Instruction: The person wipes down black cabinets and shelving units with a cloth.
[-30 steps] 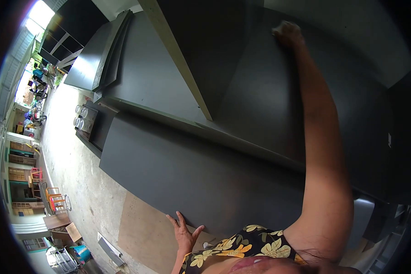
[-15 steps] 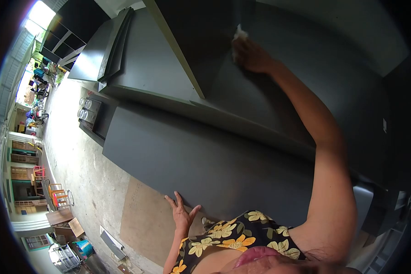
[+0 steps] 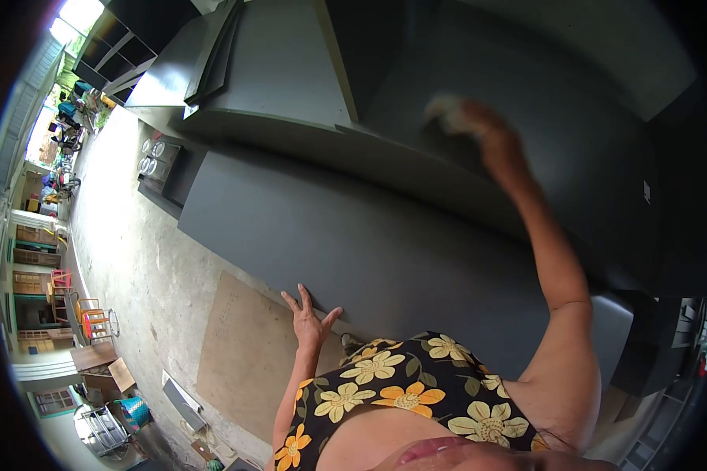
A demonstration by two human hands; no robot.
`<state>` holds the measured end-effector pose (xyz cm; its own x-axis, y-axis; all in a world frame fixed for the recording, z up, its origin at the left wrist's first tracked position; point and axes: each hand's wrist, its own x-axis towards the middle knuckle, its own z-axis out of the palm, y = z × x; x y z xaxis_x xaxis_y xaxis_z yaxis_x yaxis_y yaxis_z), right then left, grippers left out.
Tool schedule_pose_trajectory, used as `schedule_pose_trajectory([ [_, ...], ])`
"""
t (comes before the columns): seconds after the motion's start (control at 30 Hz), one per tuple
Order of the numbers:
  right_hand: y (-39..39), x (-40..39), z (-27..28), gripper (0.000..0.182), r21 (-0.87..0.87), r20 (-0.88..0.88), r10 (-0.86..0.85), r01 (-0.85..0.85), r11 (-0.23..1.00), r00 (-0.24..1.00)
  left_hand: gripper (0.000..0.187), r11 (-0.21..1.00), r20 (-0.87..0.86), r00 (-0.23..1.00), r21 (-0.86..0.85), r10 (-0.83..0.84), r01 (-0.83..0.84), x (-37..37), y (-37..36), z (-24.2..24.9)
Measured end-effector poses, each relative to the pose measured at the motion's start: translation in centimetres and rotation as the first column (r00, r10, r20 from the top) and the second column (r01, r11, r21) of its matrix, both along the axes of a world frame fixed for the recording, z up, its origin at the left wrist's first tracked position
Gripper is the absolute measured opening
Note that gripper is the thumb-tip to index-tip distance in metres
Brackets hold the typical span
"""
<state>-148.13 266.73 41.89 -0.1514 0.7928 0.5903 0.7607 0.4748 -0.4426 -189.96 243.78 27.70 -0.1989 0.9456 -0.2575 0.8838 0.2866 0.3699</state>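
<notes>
A white cloth [image 3: 445, 112], blurred by motion, is in my right hand [image 3: 483, 129], whose fingers are closed round it. That hand is over the large dark grey panel surface [image 3: 589, 149] in the upper right. Lower down, my left hand [image 3: 310, 320] has its fingers spread and touches the near edge of a long grey panel [image 3: 330, 228]. Nothing shows between its fingers. A raised divider with a pale edge [image 3: 336, 59] stands left of my right hand.
Stacked dark boards [image 3: 214, 59] lie at the upper left. A brown sheet [image 3: 247, 357] is on the concrete floor [image 3: 149, 267]. Farther left are chairs [image 3: 90, 320], a metal rack [image 3: 102, 428] and a blue basket [image 3: 133, 410]. Dark shelving is at the right.
My right hand has moved down and to the right with the cloth, away from the divider. My left hand stays at the panel edge. The whole view has shifted slightly.
</notes>
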Motion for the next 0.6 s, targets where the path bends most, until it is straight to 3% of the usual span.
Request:
schedule_pose_trajectory([
  [0.07,1.3,7.1,-1.6,0.046,-0.122,0.064,-0.348,0.353,0.927,0.935,0.116,1.000,0.006,1.000,-0.003,0.002,-0.002,-0.3,-0.1,-0.1],
  [0.1,1.8,9.1,-2.7,0.047,-0.199,0.114,-0.529,0.541,0.817,0.841,0.116,1.000,0.011,1.000,-0.007,0.003,-0.003,-0.3,-0.2,-0.2],
  [0.17,2.9,8.6,-5.4,0.048,-0.092,0.113,-0.545,0.554,0.827,0.831,0.116,1.000,0.017,1.000,-0.002,0.006,-0.006,-0.2,0.1,-0.1],
  [0.2,3.4,8.1,-6.5,0.049,-0.038,0.112,-0.552,0.558,0.829,0.827,0.116,1.000,0.017,1.000,-0.001,0.007,-0.007,-0.2,0.1,-0.2],
  [0.27,4.3,1.9,-7.4,0.051,-0.096,0.023,-0.327,0.327,0.940,0.945,0.115,1.000,0.010,1.000,0.002,0.010,-0.010,-0.4,-0.2,-0.2],
  [0.3,3.5,-2.6,-6.1,0.051,-0.008,0.090,-0.202,0.203,0.979,0.975,0.114,1.000,0.008,1.000,0.011,0.009,-0.009,-0.4,-0.1,-0.3],
  [0.33,2.6,-6.8,-4.4,0.049,-0.038,0.059,-0.107,0.110,0.993,0.992,0.114,1.000,0.008,1.000,0.018,0.001,-0.001,-0.3,-0.1,-0.3],
  [0.37,3.4,-9.6,-5.0,0.045,0.043,-0.018,0.053,-0.052,0.998,0.998,0.113,1.000,-0.001,1.000,0.016,0.004,-0.004,-0.2,-0.1,-0.4],
  [0.4,2.3,-12.4,-4.3,0.037,0.035,0.005,0.091,-0.091,0.995,0.996,0.112,1.000,-0.010,1.000,0.011,0.006,-0.005,-0.3,-0.1,-0.5],
  [0.47,1.3,-15.2,-4.4,0.033,0.204,0.079,-0.024,0.007,0.979,0.997,0.111,1.000,-0.016,1.000,0.009,0.004,-0.004,-0.3,0.0,-0.7],
  [0.6,-1.3,-11.5,-4.9,0.034,0.184,0.119,-0.096,0.073,0.980,0.988,0.109,1.000,-0.025,1.000,0.011,0.005,-0.005,-0.3,0.0,-0.9],
])
